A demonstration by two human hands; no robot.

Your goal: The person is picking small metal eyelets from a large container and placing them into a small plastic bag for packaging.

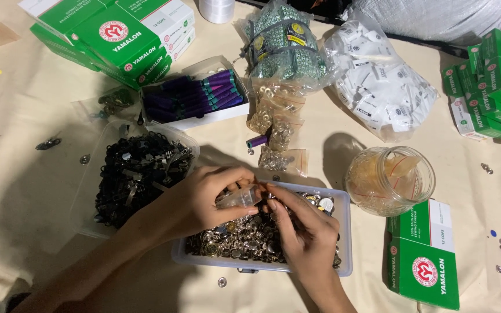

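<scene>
My left hand (195, 200) holds a small clear plastic bag (240, 197) over a shallow clear tray (343, 232) filled with several small metal snap buttons (244, 237). My right hand (302, 229) rests over the buttons, its fingertips pinched at the mouth of the small bag. Whether a button sits between those fingertips cannot be seen. Both hands meet near the middle of the tray's far edge.
A clear tub of black zipper pulls (137, 171) stands left of the tray. A clear jar (389, 179) and a green-and-white box (424, 255) stand to the right. Farther off lie a box of purple thread spools (195, 95), bags of eyelets (276, 116), and stacked green boxes (117, 35).
</scene>
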